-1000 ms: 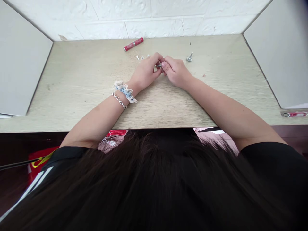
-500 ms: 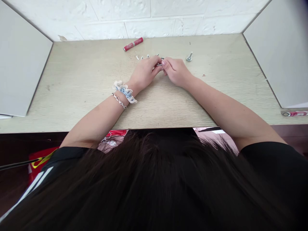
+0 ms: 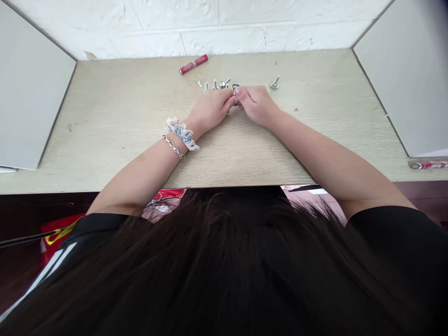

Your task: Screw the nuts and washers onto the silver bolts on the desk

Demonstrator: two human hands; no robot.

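Fingers of my left hand (image 3: 214, 108) and my right hand (image 3: 255, 103) meet over the table, both closed around a small metal bolt (image 3: 235, 87) whose round silver end shows between them. The rest of that piece is hidden by the fingers. Just beyond my left hand stand several silver bolts, one of them upright (image 3: 215, 84) and another tilted (image 3: 225, 83). To the right of my right hand, a separate bolt (image 3: 275, 83) stands on its wide washer with the shank pointing up.
A red tube (image 3: 193, 64) lies near the back wall on the wooden table (image 3: 140, 102). Grey panels stand at the left (image 3: 31, 88) and right (image 3: 406, 79). Another red-and-white tube (image 3: 429, 165) lies at the right edge.
My left hand's fingers have drawn in and lowered slightly, uncovering more of the bolts behind them. My right hand has hardly moved.
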